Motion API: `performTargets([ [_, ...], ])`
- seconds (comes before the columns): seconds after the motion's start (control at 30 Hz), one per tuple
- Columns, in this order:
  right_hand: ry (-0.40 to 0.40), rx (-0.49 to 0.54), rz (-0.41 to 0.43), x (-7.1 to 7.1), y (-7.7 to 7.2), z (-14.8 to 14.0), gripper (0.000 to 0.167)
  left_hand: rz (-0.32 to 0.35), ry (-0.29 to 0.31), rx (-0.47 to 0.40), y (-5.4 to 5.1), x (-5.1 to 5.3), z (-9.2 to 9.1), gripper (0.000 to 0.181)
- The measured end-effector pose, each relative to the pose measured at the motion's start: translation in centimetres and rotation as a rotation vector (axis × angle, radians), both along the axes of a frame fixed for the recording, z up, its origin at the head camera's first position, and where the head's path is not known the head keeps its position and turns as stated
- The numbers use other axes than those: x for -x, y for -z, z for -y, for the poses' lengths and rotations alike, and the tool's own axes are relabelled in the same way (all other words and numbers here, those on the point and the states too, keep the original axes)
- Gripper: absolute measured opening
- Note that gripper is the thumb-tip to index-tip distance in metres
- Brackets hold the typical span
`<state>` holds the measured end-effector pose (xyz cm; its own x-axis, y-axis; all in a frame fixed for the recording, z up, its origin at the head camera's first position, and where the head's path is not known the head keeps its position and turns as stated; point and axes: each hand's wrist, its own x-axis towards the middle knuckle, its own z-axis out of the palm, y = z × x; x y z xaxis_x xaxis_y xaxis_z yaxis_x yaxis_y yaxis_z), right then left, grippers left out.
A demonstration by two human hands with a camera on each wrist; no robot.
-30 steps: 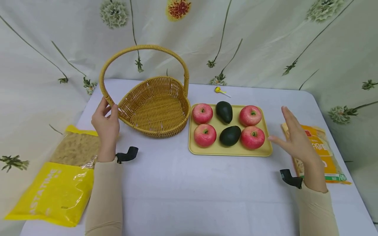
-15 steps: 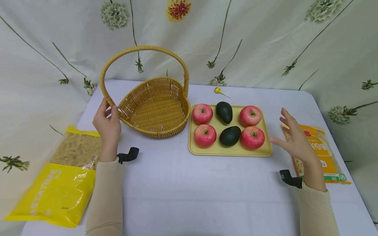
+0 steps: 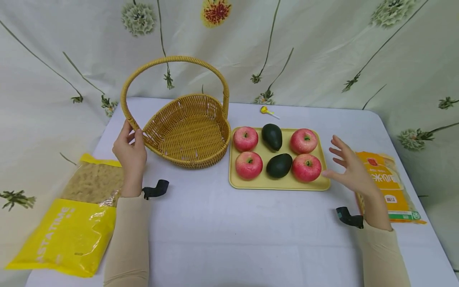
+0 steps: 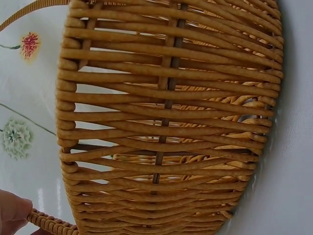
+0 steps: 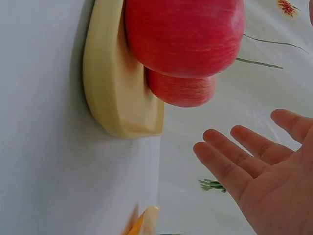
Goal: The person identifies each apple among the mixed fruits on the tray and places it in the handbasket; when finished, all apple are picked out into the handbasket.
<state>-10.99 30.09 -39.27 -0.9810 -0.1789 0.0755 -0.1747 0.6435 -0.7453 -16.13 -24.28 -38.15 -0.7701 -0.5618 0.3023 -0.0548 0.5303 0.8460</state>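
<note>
My left hand (image 3: 132,153) pinches the lower left end of the handle of a wicker basket (image 3: 190,131), whose inside holds nothing. In the left wrist view the woven side of the basket (image 4: 166,117) fills most of the picture, with the thumb at the handle's base. My right hand (image 3: 353,171) hovers just right of a yellow tray (image 3: 276,184), fingers spread and holding nothing. On that tray lie several red apples (image 3: 306,168) and two dark green avocados (image 3: 279,166). From the right wrist, the nearest apple (image 5: 183,34) appears beyond the relaxed fingers.
A yellow pasta bag (image 3: 71,231) lies at the table's left edge, partly under the left forearm. Behind the right hand is an orange food packet (image 3: 389,179). A yellow lollipop (image 3: 265,110) rests behind the tray. Flower-patterned cloth (image 3: 308,48) hangs behind the table.
My right hand has moved left, closer to the tray, with its fingers a little more bent. The left hand stays at the basket handle, nearly still.
</note>
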Motion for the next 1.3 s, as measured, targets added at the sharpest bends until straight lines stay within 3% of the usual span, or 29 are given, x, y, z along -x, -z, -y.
performTargets([
  [0.67,-0.070,0.046,0.125,0.3,1.2,0.6,0.092,0.009,0.006,-0.009,-0.1,-0.2,0.0,0.042],
  [1.3,-0.132,0.002,0.161,0.4,1.9,0.9,0.086,-0.003,0.003,0.001,0.0,-0.1,-0.1,0.042],
])
